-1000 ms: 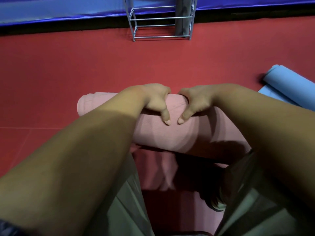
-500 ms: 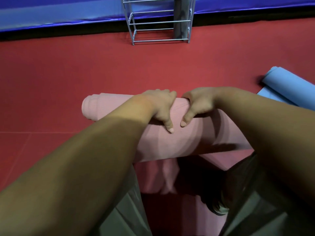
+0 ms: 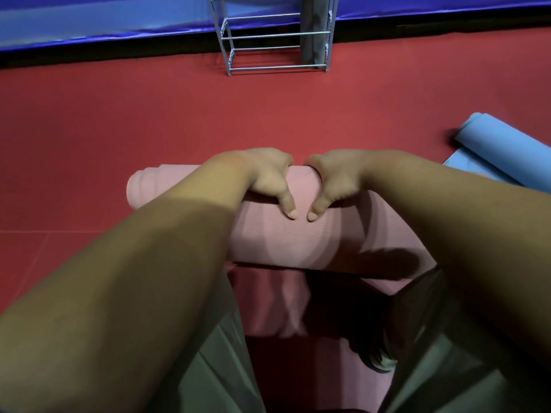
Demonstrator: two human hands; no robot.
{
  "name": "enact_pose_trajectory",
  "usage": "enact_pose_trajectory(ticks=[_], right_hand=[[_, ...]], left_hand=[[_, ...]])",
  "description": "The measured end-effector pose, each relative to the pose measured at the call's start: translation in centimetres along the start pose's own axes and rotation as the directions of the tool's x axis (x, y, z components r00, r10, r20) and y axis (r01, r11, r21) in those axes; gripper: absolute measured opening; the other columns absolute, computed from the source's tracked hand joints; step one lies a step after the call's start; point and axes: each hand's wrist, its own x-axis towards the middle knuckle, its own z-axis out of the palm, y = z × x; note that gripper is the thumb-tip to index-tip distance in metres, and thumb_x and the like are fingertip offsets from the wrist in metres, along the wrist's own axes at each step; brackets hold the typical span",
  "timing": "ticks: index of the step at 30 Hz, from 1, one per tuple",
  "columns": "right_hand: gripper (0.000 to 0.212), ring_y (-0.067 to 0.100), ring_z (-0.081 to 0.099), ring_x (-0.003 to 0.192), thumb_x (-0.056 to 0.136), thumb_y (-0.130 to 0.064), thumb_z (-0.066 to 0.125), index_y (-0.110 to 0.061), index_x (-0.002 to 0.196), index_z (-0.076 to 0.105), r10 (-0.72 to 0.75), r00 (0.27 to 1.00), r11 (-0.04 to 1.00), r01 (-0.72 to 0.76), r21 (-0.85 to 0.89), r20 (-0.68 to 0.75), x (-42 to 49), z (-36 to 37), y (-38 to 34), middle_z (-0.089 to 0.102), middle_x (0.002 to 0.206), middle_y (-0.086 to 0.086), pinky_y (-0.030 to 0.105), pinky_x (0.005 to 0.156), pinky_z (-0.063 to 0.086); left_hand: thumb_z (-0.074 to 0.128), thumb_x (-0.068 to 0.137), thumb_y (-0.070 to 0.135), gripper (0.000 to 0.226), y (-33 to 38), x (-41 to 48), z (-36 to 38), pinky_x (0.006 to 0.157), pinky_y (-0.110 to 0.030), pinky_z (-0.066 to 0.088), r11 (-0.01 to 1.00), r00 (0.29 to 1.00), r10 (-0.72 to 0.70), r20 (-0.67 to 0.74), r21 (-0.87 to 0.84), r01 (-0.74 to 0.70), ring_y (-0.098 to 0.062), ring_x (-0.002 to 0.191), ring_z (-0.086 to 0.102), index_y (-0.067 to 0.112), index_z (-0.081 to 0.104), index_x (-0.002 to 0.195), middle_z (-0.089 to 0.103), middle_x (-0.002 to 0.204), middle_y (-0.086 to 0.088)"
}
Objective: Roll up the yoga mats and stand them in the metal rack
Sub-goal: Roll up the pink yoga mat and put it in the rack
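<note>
Red padded floor (image 3: pixel 268 120), pink foam yoga mat roll (image 3: pixel 298 236) lying 9-to-3; left hand (image 3: pixel 268 177) and right hand (image 3: pixel 337 177) side by side, grips curled round its middle. Silver metal rack (image 3: pixel 268 49) at 12 o'clock, square to roll axis.

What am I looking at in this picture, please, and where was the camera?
There is no machine here: a person works with bare hands, and the one camera sits on their head, looking forward and down. The left hand and right hand grip a pink ribbed foam yoga mat, mostly rolled, fingers curled over its far side, thumbs on the near side; an unrolled stretch lies towards the person. It rests on a red floor. To the right lies a light blue foam mat, partly rolled. At the far edge stands a silver metal wire rack with one grey rolled mat upright in it.
</note>
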Motion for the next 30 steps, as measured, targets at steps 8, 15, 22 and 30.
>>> enact_pose_trajectory(ticks=[8,15,22,30], right_hand=[[0.076,0.017,0.070,0.101,0.053,-0.063,0.098,-0.031,0.114,0.067,-0.002,0.998,0.996,-0.003,0.089,0.059,-0.4,-0.4,1.4,0.075,0.106,-0.011,0.039,0.099,0.057],[0.102,0.019,0.064,0.116,0.053,-0.068,0.097,-0.033,0.139,0.054,0.005,0.998,0.991,-0.014,0.133,0.070,-0.3,-0.7,1.0,0.067,0.123,-0.012,0.041,0.107,0.051],[0.100,0.021,0.068,0.100,0.046,-0.067,0.100,-0.027,0.127,0.057,0.002,1.000,0.999,-0.001,-0.036,0.031,-0.1,-0.3,-0.3,0.071,0.110,-0.006,0.041,0.095,0.058],[0.080,0.017,0.072,0.095,0.046,-0.067,0.098,-0.031,0.111,0.068,0.020,0.999,0.998,-0.022,0.054,0.040,-0.1,-0.4,1.4,0.076,0.101,-0.010,0.040,0.096,0.059]], left_hand=[[0.096,0.041,0.077,0.113,1.9,-0.2,0.9,0.093,-0.043,0.051,0.979,0.998,0.066,-0.025,0.193,-0.060,-0.027,0.112,0.059,0.025,0.047,0.128,0.055,0.116,0.006],[0.098,0.037,0.069,0.093,0.2,0.1,-0.1,0.086,-0.039,0.059,0.999,0.999,0.037,-0.020,0.011,-0.037,-0.016,0.092,0.065,0.033,0.060,0.114,0.066,0.103,0.013],[0.096,0.034,0.072,0.094,-0.4,0.5,0.0,0.093,-0.039,0.060,0.998,0.999,-0.022,0.046,-0.057,0.024,-0.016,0.096,0.070,0.035,0.064,0.115,0.071,0.104,0.016],[0.094,0.038,0.080,0.126,1.6,0.4,1.0,0.104,-0.050,0.050,0.981,0.998,0.062,0.011,0.181,-0.064,-0.026,0.120,0.053,0.030,0.044,0.142,0.053,0.130,0.005]])
